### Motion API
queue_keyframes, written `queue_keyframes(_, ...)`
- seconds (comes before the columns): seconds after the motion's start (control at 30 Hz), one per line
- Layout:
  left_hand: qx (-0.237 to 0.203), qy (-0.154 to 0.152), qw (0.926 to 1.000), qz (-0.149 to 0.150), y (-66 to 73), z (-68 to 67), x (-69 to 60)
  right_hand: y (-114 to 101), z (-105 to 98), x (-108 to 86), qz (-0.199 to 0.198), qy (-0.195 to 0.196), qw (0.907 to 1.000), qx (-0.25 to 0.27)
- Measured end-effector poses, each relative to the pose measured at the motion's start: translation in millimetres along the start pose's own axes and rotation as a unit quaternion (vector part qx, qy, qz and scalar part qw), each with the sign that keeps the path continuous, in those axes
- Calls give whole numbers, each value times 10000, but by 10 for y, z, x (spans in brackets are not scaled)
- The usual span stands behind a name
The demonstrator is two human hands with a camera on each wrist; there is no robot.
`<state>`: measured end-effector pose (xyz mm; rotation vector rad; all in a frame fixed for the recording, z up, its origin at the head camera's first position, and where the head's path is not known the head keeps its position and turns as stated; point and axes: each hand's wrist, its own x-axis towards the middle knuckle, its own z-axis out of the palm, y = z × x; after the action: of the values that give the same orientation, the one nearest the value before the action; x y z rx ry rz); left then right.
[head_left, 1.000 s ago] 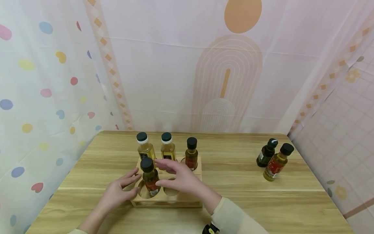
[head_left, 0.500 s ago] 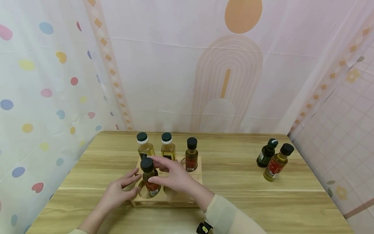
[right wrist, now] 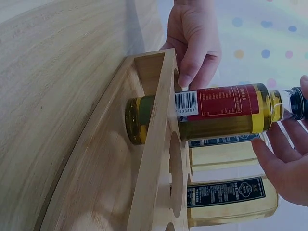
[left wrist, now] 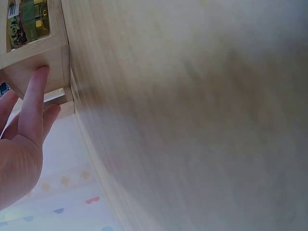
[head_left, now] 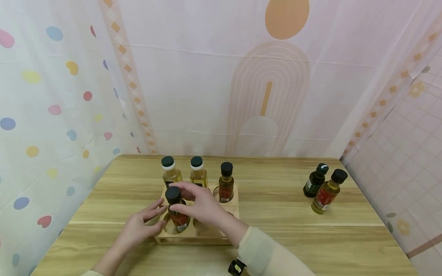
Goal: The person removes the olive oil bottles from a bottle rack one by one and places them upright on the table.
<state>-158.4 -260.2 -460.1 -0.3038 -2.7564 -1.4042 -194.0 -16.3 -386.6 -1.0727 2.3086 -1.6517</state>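
Note:
In the head view, a red-labelled oil bottle (head_left: 178, 218) with a black cap stands in the front left hole of a wooden bottle rack (head_left: 217, 240). My right hand (head_left: 203, 205) curves round its neck, thumb across the front and fingers behind, below and beside the cap. The right wrist view shows the bottle (right wrist: 226, 108) passing through the rack's hole, its base near the lower board. My left hand (head_left: 139, 224), fingers extended, rests at the rack's left side; in the left wrist view a fingertip (left wrist: 42, 72) touches the rack's end panel.
The rack's back row holds two pale oil bottles (head_left: 172, 175) (head_left: 198, 175) and a red-labelled one (head_left: 226, 188). A dark green bottle (head_left: 313, 184) and another red-labelled bottle (head_left: 324, 197) stand at the table's right. Curtains (head_left: 190, 96) hang behind.
My right hand has moved left onto the bottle's neck, its thumb now crossing the front. The bottle's cap has shifted very slightly left. My left hand stays where it was.

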Motion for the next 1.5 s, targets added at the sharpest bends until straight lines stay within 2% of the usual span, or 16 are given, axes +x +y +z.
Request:
queue_keyframes(0.33,28,6,10000,21,-14,14,-1,15,68,-2,-101,333,9994,-39)
queue_keyframes(0.63,18,23,10000,24,-18,12,8,-43,42,-12,-261,406,9988,124)
queue_keyframes(0.87,23,8,10000,32,-17,13,6,-211,-59,-40,-451,558,9966,394)
queue_keyframes(1.1,-42,-13,10000,-14,-7,15,2,-354,-189,-103,-520,717,9951,446)
queue_keyframes(1.5,176,59,9998,90,16,11,6,-405,-407,-273,-764,917,9921,379)
